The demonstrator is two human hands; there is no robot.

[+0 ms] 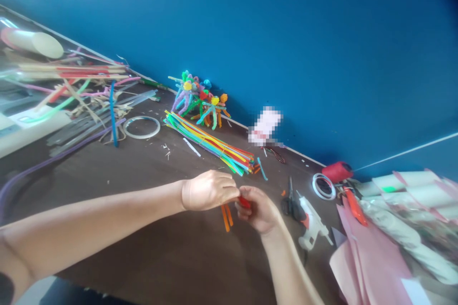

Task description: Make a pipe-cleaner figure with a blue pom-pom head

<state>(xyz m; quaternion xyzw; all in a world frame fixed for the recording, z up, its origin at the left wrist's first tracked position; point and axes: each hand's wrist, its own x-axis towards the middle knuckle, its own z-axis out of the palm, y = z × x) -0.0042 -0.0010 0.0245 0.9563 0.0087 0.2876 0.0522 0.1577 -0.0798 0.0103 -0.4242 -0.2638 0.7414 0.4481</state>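
My left hand [209,189] and my right hand [258,209] meet over the dark table [150,228], both with fingers closed. Between them they pinch a small red piece [244,201], and orange pipe-cleaner ends [226,217] hang down just below the fingers. Just beyond the hands lies a bundle of many-coloured pipe cleaners [211,144]. Farther back, against the blue wall, stand several finished pipe-cleaner flowers [200,97].
Scissors [290,200] and a white glue gun [312,221] lie right of my hands. Behind them are a tape ring [324,186] and a red spool [337,171]. Pink paper [365,257] and rolled sheets fill the right. Another tape ring [141,127] and stick clutter [71,86] sit left.
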